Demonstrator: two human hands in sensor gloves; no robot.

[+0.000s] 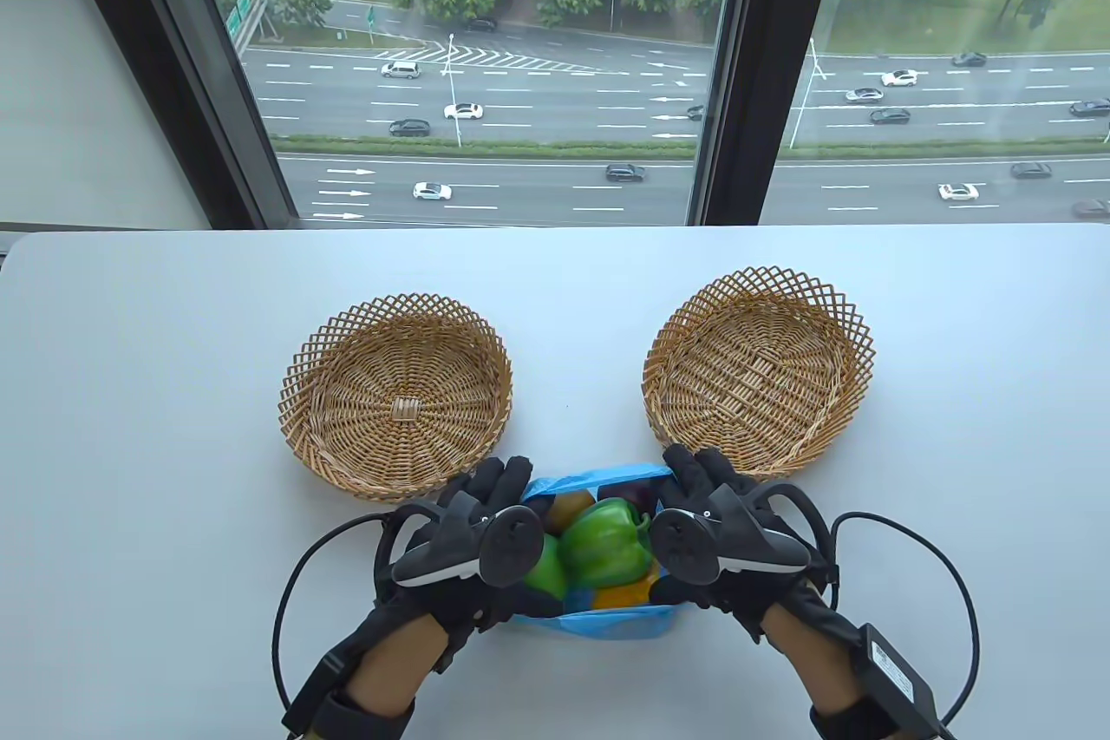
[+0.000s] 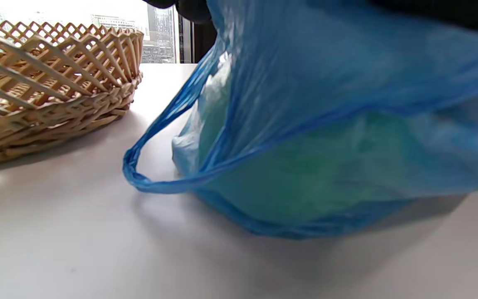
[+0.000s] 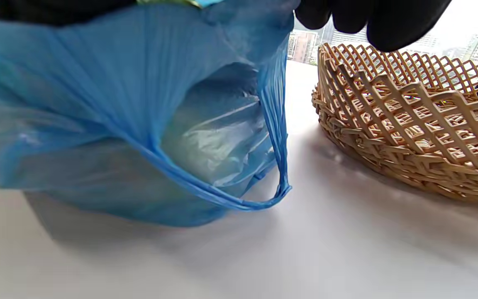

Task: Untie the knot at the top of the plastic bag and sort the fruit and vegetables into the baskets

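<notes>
Both gloved hands hold the blue plastic bag (image 1: 598,623) open on the white table (image 1: 139,428): left hand (image 1: 473,540) grips its left edge, right hand (image 1: 720,527) its right edge. Inside the bag lies a green bell pepper (image 1: 607,549) among other produce. Beyond the bag sit the left basket (image 1: 395,393) and right basket (image 1: 759,371).

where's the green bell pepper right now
In the table view the green bell pepper sits in the open blue bag at the near table edge, between the left hand and right hand.
</notes>
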